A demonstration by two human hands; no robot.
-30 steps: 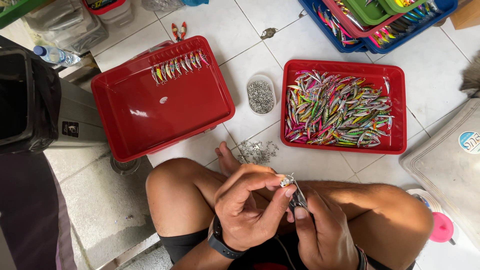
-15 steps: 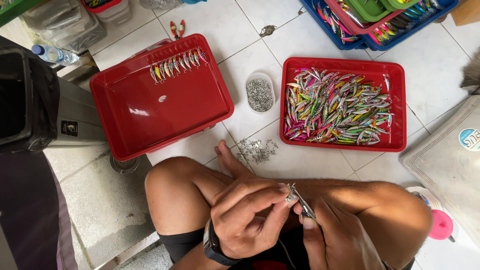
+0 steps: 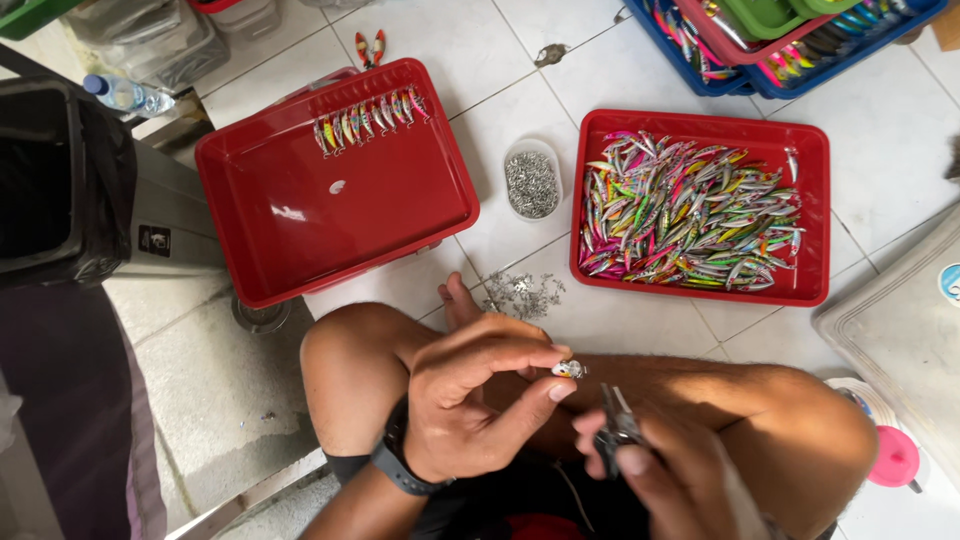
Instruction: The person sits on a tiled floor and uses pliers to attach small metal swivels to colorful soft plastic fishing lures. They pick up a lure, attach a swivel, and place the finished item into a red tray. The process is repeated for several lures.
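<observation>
Left hand pinching small lure between fingertips above knees. Right hand clamping pliers, just beside lure. Risk: light pinch slipping, lure dropping onto tiled floor; hooks pricking fingers.

Two red trays in front of me: the left red tray carries one row of lures, roughly ten or eleven, while the right red tray holds a heap of lures far too many for me to count. One small dish of metal rings, one loose scatter of rings on the tiles. One red-handled pliers up top. One plastic bottle. One lure pinched in my left hand, one pliers in my right hand.
</observation>
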